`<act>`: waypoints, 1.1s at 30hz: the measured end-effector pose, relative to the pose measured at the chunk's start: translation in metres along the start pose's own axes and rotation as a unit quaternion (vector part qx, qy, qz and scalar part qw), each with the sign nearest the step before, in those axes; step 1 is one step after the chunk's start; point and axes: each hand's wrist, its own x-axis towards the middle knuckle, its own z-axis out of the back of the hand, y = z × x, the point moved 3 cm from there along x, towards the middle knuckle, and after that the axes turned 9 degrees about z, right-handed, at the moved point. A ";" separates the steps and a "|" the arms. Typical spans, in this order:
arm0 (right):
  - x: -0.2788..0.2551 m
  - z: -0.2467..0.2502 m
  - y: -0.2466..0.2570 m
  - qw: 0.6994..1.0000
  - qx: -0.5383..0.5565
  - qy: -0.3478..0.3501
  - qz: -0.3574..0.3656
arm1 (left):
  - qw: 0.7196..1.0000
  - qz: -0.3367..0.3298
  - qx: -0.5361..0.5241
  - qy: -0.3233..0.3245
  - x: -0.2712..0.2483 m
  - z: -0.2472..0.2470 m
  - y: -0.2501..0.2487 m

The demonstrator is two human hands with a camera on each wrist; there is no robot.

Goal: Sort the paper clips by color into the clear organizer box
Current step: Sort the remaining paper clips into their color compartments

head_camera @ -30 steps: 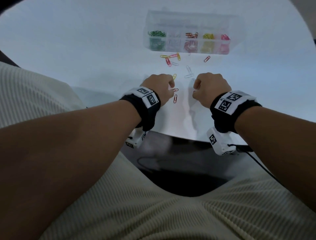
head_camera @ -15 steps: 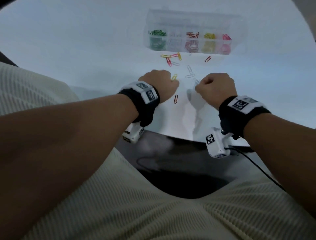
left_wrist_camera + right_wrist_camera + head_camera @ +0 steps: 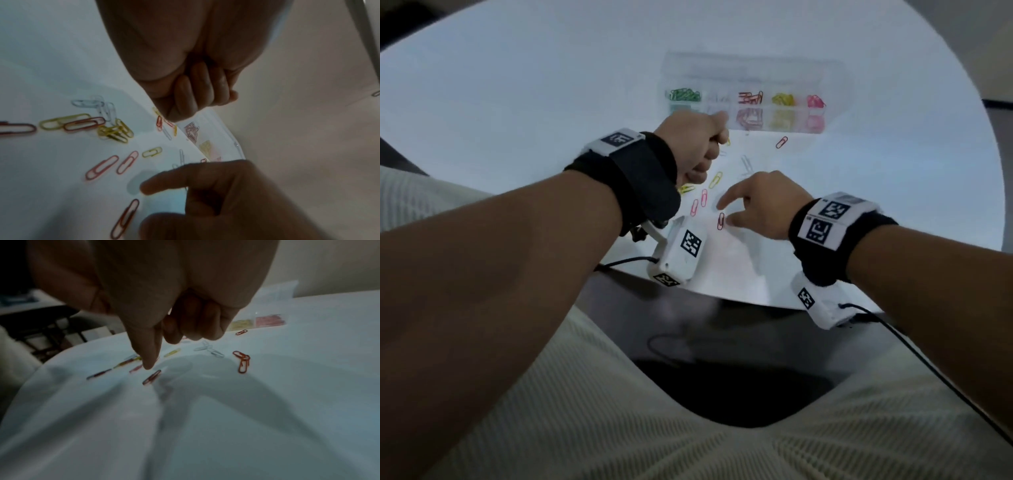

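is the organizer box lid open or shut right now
Open. The clear organizer box has its lid tipped back behind the compartments, and the sorted clips, like the green ones, lie uncovered.

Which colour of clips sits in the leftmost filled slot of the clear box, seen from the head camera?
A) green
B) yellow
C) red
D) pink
A: the green clips fill the left end of the organizer box; red, yellow and pink lie further right.

A white tabletop [image 3: 551, 102] is seen. The clear organizer box [image 3: 750, 73] is set at its 12 o'clock; loose paper clips [image 3: 715, 180] are scattered at 6 o'clock of the box.
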 end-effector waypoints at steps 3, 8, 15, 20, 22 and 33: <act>0.003 -0.005 -0.002 0.998 -0.059 0.012 0.001 | 1.000 0.001 0.001 -0.006 0.001 0.004 -0.004; 0.002 -0.008 0.000 0.995 -0.096 0.021 -0.007 | 0.999 0.012 -0.012 -0.044 0.005 0.014 -0.006; 0.011 -0.011 0.011 0.989 -0.130 0.052 0.041 | 0.997 0.055 0.006 -0.046 0.016 0.010 -0.023; 0.018 -0.016 0.002 0.992 -0.115 0.058 0.004 | 0.996 0.078 0.022 -0.045 0.032 0.001 -0.045; 0.022 -0.011 -0.010 0.998 0.026 0.028 -0.057 | 0.995 0.077 0.029 -0.051 0.044 -0.003 -0.053; 0.066 0.081 -0.040 0.695 0.650 -0.256 -0.171 | 0.995 0.055 -0.082 -0.005 0.077 -0.006 -0.072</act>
